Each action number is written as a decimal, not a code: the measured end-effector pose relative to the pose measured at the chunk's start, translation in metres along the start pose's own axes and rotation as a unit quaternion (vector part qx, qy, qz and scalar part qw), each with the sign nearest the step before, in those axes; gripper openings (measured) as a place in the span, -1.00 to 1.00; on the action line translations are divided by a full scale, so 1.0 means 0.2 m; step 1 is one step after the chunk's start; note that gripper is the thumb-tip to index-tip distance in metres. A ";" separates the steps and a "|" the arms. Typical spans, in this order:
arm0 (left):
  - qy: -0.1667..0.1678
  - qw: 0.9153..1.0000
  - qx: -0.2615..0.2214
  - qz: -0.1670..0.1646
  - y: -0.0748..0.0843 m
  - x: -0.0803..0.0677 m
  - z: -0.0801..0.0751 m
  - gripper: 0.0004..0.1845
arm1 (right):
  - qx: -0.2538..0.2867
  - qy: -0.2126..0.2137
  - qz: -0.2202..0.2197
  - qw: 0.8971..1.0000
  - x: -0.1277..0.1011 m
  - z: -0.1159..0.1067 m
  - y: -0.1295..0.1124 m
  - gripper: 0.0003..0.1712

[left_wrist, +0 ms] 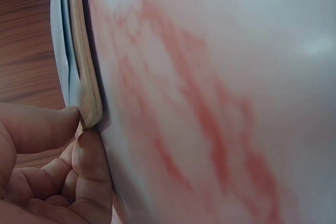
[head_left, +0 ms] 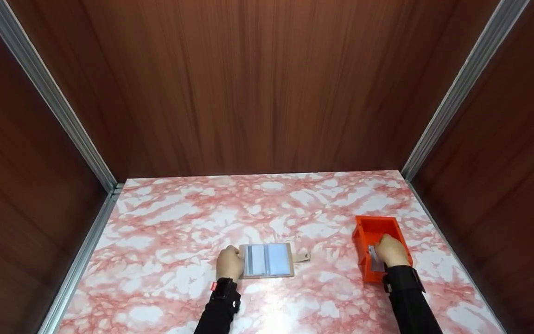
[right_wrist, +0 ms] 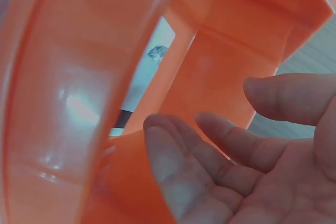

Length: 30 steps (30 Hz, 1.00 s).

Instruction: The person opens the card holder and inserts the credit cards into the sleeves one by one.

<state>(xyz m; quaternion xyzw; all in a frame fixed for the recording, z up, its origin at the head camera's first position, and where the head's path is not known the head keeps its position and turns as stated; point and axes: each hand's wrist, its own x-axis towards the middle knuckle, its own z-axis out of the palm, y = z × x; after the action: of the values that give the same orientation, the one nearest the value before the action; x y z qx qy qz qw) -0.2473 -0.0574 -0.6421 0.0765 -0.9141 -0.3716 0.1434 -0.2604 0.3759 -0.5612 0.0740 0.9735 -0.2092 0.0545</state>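
Observation:
An open card holder (head_left: 267, 260) with clear sleeves and a tan cover lies on the table, its snap strap pointing right. My left hand (head_left: 230, 263) pinches the holder's left edge. In the left wrist view, the thumb and a finger meet on the corner of the tan cover (left_wrist: 86, 77). At the right, my right hand (head_left: 391, 250) reaches into an orange bin (head_left: 364, 241). Its fingers (right_wrist: 173, 166) are loosely bent and apart from the thumb, with nothing between them. A card (head_left: 377, 260) with a printed picture lies in the bin beside them, partly hidden by the bin's wall.
The table (head_left: 179, 222) has a red-and-white marbled top. Brown wood-grain panels (head_left: 257, 93) stand at the back and both sides, with metal posts (head_left: 461, 88) in the corners. The bin's raised walls surround the right hand.

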 end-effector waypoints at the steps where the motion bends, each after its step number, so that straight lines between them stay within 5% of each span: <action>1: 0.002 1.000 0.001 0.002 0.00 0.00 0.00 -0.88 | -0.001 -0.006 0.006 1.000 0.00 0.00 0.00 -0.66; 16: -0.014 1.000 -0.006 -0.021 0.01 0.00 -0.02 -0.86 | -0.016 -0.039 0.068 0.997 0.02 0.05 0.01 -0.63; 30: -0.002 1.000 -0.006 -0.009 0.01 0.00 0.00 -0.88 | -0.007 -0.019 0.024 1.000 -0.01 0.07 0.03 -0.72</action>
<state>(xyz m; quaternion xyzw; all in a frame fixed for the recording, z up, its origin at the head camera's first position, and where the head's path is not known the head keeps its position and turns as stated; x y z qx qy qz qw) -0.2468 -0.0570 -0.6407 0.0828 -0.9113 -0.3787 0.1385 -0.2568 0.3752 -0.5751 0.0930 0.9716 -0.2029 0.0781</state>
